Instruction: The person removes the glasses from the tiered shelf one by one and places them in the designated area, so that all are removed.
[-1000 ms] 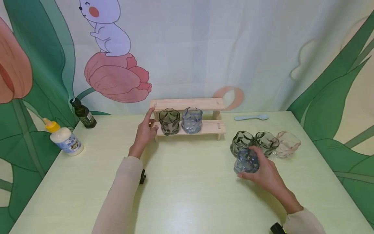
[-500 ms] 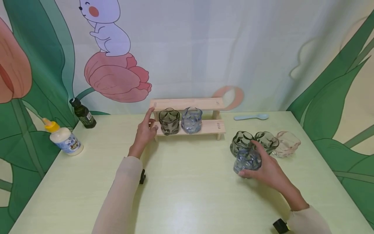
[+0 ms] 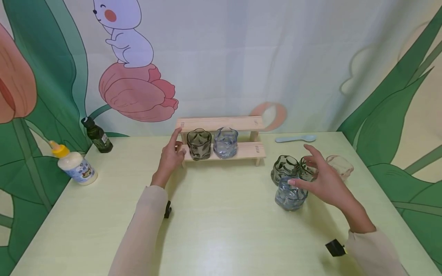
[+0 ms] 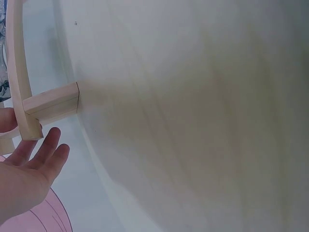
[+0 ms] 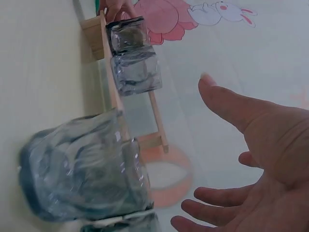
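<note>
A two-tier wooden rack [image 3: 221, 123] stands at the back of the table. My left hand [image 3: 169, 155] grips its left end; the left wrist view shows thumb and fingers on opposite sides of the lower board [image 4: 19, 72]. On the lower tier sit a dark grey-green glass [image 3: 199, 145] and a bluish glass [image 3: 225, 142]. Another bluish glass [image 3: 291, 197] stands upright on the table, with two dark glasses [image 3: 282, 168] behind it and a pale pink glass [image 3: 342, 167] to the right, partly hidden. My right hand [image 3: 328, 180] hovers just right of and above that bluish glass, fingers spread, holding nothing.
A light blue spoon [image 3: 296, 138] lies behind the glasses. At the left stand a dark bottle [image 3: 98, 136] and a white bottle with a yellow cap [image 3: 78, 166]. A printed curtain [image 3: 214, 57] hangs along the table's back edge [image 3: 145, 136].
My right hand has let go of the bluish glass on the table and moved up and to the right. That glass stays in front of the dark ones. The left hand keeps its place.
</note>
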The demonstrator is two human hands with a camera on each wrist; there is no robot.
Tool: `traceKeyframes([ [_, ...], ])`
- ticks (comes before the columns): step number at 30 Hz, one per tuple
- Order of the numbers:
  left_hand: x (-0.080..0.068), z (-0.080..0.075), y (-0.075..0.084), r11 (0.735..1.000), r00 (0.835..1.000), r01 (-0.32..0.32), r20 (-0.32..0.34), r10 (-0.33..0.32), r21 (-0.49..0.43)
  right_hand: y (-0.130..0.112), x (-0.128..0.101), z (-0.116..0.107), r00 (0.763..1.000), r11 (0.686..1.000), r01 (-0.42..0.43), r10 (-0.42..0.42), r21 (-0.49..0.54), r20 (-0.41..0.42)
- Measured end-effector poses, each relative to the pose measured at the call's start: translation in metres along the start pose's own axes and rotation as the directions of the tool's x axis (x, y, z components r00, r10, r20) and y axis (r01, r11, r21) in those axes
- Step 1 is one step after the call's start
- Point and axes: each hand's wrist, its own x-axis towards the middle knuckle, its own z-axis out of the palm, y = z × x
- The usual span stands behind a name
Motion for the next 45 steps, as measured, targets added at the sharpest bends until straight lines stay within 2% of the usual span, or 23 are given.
traceKeyframes([
  [10, -0.001, 0.001, -0.003, 1.000, 1.000, -0.010, 0.002, 0.010, -0.013, -0.031, 0.058, 0.013, 0.990, 0.987, 0.058, -0.076, 0.149, 0.119],
  [18, -0.001, 0.001, -0.001, 1.000, 1.000, -0.010, -0.002, 0.010, -0.008, -0.040, 0.100, 0.038, 0.959, 0.970, 0.068, -0.129, 0.235, 0.253],
  [23, 0.000, 0.000, -0.001, 1.000, 1.000, -0.004, -0.001, 0.004, -0.007, -0.045, 0.120, 0.055, 0.942, 0.969, 0.081, -0.151, 0.234, 0.299],
  [32, 0.001, 0.000, -0.003, 1.000, 1.000, -0.003, -0.003, 0.003, 0.001, -0.054, 0.153, 0.080, 0.928, 0.965, 0.086, -0.167, 0.247, 0.332],
  [37, 0.000, 0.000, -0.002, 1.000, 1.000, -0.005, -0.006, 0.006, 0.005, -0.057, 0.166, 0.092, 0.930, 0.961, 0.108, -0.188, 0.256, 0.315],
  [45, 0.000, 0.000, 0.000, 1.000, 1.000, -0.005, -0.009, 0.005, 0.014, -0.062, 0.177, 0.108, 0.939, 0.975, 0.157, -0.196, 0.155, 0.283],
])
